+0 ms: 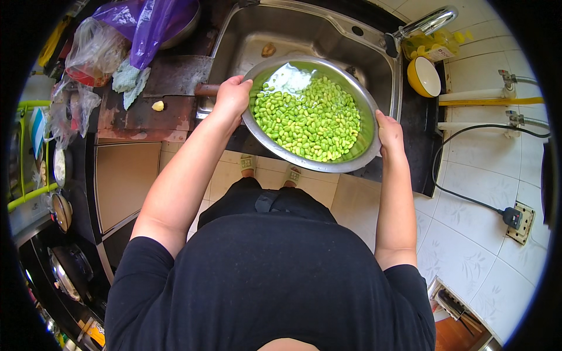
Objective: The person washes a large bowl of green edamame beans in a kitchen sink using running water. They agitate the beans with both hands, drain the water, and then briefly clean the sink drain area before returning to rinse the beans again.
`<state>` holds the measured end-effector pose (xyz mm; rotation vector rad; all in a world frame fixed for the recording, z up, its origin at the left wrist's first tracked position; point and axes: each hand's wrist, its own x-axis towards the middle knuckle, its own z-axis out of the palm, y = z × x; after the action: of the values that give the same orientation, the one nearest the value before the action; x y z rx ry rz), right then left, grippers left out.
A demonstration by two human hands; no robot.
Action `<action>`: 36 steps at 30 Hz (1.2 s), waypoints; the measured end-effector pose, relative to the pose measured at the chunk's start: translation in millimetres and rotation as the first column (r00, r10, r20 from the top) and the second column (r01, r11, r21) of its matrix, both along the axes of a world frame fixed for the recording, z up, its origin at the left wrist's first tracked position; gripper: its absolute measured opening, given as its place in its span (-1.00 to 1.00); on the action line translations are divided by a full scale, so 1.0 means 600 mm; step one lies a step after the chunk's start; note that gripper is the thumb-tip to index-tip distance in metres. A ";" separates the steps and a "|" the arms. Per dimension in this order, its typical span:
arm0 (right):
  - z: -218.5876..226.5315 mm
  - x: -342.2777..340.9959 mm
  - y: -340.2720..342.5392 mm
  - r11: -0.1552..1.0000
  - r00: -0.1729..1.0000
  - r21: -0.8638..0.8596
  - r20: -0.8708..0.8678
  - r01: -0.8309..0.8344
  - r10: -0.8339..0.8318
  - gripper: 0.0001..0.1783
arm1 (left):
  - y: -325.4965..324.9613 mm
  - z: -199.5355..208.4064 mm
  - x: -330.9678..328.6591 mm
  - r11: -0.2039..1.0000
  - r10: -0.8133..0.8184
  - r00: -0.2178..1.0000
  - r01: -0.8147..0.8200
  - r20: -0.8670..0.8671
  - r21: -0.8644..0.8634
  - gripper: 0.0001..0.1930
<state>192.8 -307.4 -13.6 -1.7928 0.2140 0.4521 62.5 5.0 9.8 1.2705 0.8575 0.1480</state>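
Note:
Between my hands is a wide metal basin (pixel 374 153) of water, partly over the sink's near edge. Many green beans (pixel 310 117), shelled and shiny, lie in the water. My left hand (pixel 234 95) grips the basin's left rim, thumb on top. On the opposite side my right hand (pixel 389 133) is closed on the right rim; its fingers under the rim are hidden. The steel sink (pixel 246 35) stretches behind the basin, with a small brown scrap (pixel 268 50) on its floor. Close to my left hand, the brown handle (pixel 206 89) of a cleaver points toward it.
A chrome faucet (pixel 430 22) and a yellow bowl (pixel 424 77) stand right of the sink. On the left counter are the cleaver's dark blade (pixel 175 76), a pale cloth (pixel 130 82), a yellowish piece (pixel 158 106) and a purple bag (pixel 153 29). A black cable (pixel 462 190) runs to a wall socket.

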 end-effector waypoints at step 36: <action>0.020 -0.025 0.009 0.997 0.996 -0.071 0.093 0.014 -0.007 -0.66 | 0.000 -0.008 -0.014 0.998 -0.028 0.998 0.025 0.054 0.055 -0.68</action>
<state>178.1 -302.1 -1.7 -1.8774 0.1766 0.3562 54.0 5.1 4.9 1.3225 0.7942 0.1851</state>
